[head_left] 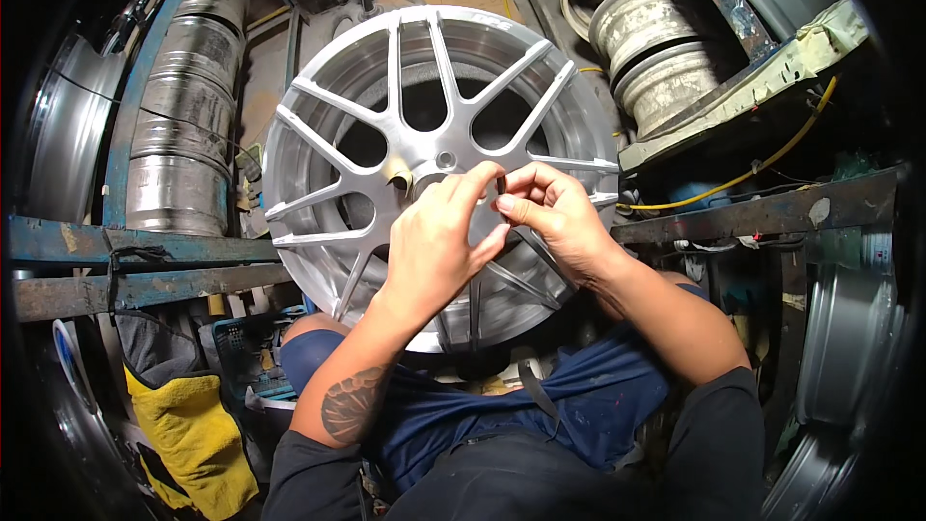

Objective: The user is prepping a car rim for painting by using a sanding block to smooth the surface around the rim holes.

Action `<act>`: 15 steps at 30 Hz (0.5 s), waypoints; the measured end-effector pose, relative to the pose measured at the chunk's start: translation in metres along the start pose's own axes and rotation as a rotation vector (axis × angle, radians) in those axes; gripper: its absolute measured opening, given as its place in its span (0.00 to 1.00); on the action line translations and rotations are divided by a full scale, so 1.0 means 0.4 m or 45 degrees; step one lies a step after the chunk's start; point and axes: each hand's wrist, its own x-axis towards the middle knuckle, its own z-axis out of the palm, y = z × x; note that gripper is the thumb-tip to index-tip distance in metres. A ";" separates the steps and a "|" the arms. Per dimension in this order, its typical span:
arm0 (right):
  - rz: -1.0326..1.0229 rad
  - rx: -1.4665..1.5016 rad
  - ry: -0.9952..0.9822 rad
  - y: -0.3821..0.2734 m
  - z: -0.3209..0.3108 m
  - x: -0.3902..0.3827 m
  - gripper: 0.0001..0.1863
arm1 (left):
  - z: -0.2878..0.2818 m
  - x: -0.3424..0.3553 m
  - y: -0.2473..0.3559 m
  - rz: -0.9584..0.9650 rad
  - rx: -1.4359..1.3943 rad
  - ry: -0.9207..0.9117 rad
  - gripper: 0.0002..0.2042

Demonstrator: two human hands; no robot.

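Note:
A large silver alloy wheel rim with paired spokes lies face up before me. Over its hub, my left hand is curled, its index fingertip against a small dark strip and its thumb held apart below. The other left fingers are mostly hidden behind the hand. My right hand pinches the same strip between thumb and fingers. What the strip is made of is too small to tell. Left of the hub, a curled tan piece with a dark inner side, like sandpaper, rests on the rim's face.
Stacked steel rims stand at the left behind a blue metal frame. More worn rims are stacked at the far right. A yellow hose curves along the right side. A yellow cloth hangs at lower left, near a blue basket.

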 end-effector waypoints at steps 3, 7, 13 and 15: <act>-0.140 -0.221 0.034 -0.004 -0.006 0.005 0.08 | -0.016 0.010 -0.004 -0.303 -0.518 -0.112 0.35; -0.474 -0.838 0.085 -0.041 0.022 -0.010 0.06 | -0.023 0.012 -0.024 -0.502 -0.693 -0.051 0.11; -0.723 -1.142 0.084 -0.037 0.018 -0.002 0.07 | -0.023 0.014 -0.024 -0.428 -0.648 -0.099 0.08; -0.696 -1.102 0.026 -0.045 0.017 0.001 0.09 | -0.025 0.017 -0.019 -0.495 -0.666 -0.070 0.07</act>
